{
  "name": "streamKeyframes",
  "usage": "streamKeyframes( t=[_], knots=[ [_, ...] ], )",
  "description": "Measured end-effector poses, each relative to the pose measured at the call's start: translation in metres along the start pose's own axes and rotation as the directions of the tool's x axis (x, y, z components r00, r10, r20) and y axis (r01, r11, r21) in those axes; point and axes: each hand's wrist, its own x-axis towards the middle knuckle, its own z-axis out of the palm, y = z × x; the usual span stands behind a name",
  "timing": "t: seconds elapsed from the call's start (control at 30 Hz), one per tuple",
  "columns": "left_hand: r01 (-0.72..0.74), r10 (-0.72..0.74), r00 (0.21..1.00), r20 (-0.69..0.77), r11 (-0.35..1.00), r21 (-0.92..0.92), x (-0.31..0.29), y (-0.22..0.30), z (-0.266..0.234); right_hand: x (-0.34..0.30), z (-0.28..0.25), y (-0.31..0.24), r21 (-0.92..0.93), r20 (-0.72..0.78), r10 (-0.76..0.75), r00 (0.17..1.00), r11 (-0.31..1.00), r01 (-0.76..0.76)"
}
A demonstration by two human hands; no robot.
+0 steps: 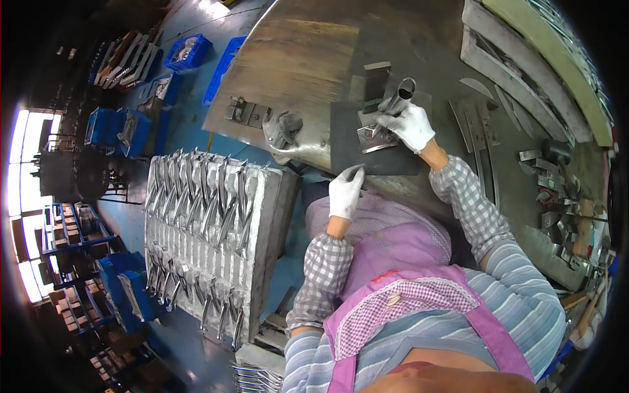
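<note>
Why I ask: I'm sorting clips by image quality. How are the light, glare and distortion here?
Head view: strong fisheye bending, black corners; windows at the left are blown out white; a soft sheen lies on the metal table; the right hand and left hand in white gloves look bright but sharp; the far floor at the left is dim.

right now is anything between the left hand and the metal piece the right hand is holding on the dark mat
Nothing visible. The left hand rests at the near edge of the dark mat; only bare mat lies between it and the metal piece under the right hand.
</note>
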Motion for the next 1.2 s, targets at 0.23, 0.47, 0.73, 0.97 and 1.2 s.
streamKeyframes(
  t=[0.23,0.47,0.73,0.97,1.2],
  knots=[
    [-0.337,0.423,0.879,-0.222,0.878,0.341,0.047,0.034,0.024,0.016,0.009,-0.017,0.192,0.129,0.335,0.933,0.915,-0.355],
    [-0.38,0.44,0.838,-0.323,0.895,0.233,0.06,0.023,0.036,0.008,0.021,-0.015,0.317,0.054,0.282,0.958,0.905,-0.285],
    [-0.452,0.567,0.772,-0.288,0.807,0.379,0.06,0.026,0.042,-0.049,0.016,0.045,0.348,-0.046,0.093,0.995,0.935,-0.071],
    [-0.367,0.438,0.858,-0.269,0.888,0.277,0.063,0.027,0.037,-0.055,0.033,0.043,0.277,-0.195,0.071,0.978,0.961,-0.015],
    [-0.353,0.484,0.827,-0.288,0.844,0.404,0.061,0.026,0.038,-0.055,0.03,0.04,0.26,-0.179,0.1,0.979,0.964,-0.051]
  ],
)
